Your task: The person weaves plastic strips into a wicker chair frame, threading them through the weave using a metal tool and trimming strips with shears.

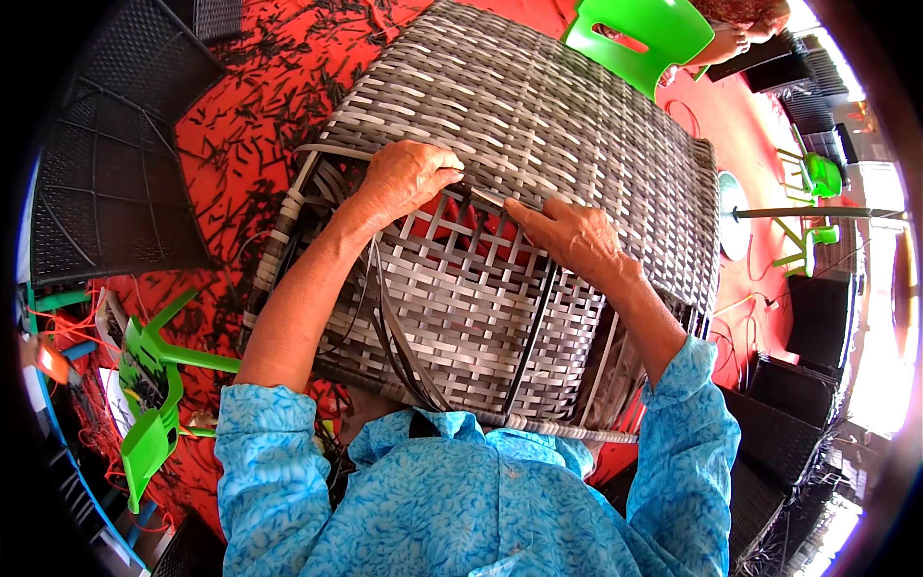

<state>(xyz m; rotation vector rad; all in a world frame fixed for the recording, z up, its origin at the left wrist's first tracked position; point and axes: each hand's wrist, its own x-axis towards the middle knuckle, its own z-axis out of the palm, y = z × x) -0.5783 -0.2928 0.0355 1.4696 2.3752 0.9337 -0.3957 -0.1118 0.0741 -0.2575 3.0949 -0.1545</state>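
Note:
A large grey-brown woven wicker furniture piece (538,106) lies across my front. Its near side has an open gap with a partly woven panel (461,317) of light and dark bands. At the upper edge of that gap, my left hand (409,178) is closed in a pinch on a flat weaving strip (486,196). My right hand (574,236) pinches the same strip a short way to the right, with its index finger stretched along it. Several loose dark strips (386,317) hang down over the panel toward my shirt. The fingertips partly hide the strip's ends.
Dark strip scraps (260,144) litter the red floor (322,43). Dark woven panels (120,183) stand at left, above a green plastic chair (159,423). Another green chair (639,43) and a person's hand (733,43) are at the far right. Dark woven pieces (788,394) line the right side.

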